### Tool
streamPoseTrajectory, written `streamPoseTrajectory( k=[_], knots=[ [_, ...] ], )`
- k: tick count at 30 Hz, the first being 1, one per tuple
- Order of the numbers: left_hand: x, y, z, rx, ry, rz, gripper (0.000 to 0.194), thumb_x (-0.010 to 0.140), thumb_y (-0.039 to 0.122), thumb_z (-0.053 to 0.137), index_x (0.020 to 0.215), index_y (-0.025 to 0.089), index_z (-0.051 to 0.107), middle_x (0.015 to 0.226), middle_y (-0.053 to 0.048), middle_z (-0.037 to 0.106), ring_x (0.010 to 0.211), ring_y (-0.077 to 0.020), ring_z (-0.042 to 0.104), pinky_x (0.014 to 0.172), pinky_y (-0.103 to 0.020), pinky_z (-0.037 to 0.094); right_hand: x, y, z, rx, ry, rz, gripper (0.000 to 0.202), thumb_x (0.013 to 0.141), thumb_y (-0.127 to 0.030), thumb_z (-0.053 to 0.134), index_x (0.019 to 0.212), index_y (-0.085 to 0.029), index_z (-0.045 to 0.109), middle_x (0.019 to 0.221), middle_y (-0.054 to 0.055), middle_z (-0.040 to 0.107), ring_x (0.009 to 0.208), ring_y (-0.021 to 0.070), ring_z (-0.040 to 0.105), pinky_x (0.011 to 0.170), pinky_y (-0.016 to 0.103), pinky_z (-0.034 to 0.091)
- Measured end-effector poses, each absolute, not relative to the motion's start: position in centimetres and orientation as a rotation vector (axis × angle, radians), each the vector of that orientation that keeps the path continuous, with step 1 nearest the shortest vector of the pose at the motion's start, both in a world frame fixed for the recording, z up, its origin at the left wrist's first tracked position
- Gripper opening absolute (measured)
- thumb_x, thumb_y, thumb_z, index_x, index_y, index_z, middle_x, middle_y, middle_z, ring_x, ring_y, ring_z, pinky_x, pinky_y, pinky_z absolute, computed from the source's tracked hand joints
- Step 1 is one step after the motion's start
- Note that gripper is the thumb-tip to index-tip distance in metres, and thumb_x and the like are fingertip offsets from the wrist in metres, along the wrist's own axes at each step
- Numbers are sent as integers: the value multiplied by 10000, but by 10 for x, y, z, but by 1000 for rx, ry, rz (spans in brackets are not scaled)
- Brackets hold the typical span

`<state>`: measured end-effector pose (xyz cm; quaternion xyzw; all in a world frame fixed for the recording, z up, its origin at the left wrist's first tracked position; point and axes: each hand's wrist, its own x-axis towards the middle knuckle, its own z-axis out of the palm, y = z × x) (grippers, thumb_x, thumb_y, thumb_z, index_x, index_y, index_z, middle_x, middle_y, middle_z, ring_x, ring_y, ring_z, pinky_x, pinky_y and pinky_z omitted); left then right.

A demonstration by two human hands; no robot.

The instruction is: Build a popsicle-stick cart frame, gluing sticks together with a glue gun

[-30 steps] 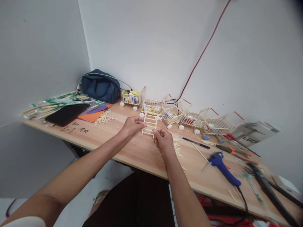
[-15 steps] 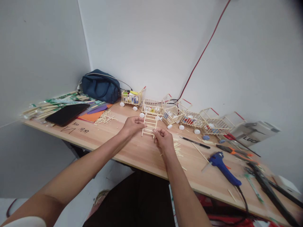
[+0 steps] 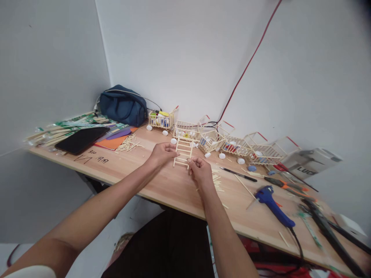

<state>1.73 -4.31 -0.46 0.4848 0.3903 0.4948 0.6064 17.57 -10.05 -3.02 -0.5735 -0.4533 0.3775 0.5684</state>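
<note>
A small ladder-like frame of thin wooden sticks (image 3: 183, 150) is held up over the table between my two hands. My left hand (image 3: 162, 154) pinches its left rail with thumb and fingers. On the opposite side my right hand (image 3: 199, 170) grips the right rail near its lower end. Behind the frame stands a miniature stick shopping cart (image 3: 187, 130) with white round wheels, partly hidden by the frame. Loose cut sticks (image 3: 216, 182) lie beside my right hand, and another pile of short sticks (image 3: 129, 143) is left of my left hand.
Several more miniature carts (image 3: 236, 146) line the wall. To the right are a black pen (image 3: 239, 174), a blue glue gun (image 3: 274, 206) with its cord, and orange-handled pliers (image 3: 285, 185). A phone (image 3: 82, 139), bagged sticks (image 3: 63, 129) and a blue pouch (image 3: 123, 104) occupy the left.
</note>
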Motion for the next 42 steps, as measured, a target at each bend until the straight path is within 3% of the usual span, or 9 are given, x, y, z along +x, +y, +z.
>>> streamPoseTrajectory(
  k=[33,42],
  knots=[
    [18,-43,-6,1134,891,1166,401,418,171,867,767,122,675,619,-1,679,576,-113,599,590,-217,423,178,-99,-35,-1340,-1091,867,391,640,-542,711,736,-174,619,434,-47,534,380,91,421,385,211,272],
    [17,-45,-2,1131,923,1145,421,378,169,874,743,117,672,605,-4,668,557,-114,580,572,-220,412,176,-100,-29,-1362,-1068,880,419,598,-573,708,718,-184,607,415,-48,518,364,91,400,365,214,242]
  ],
)
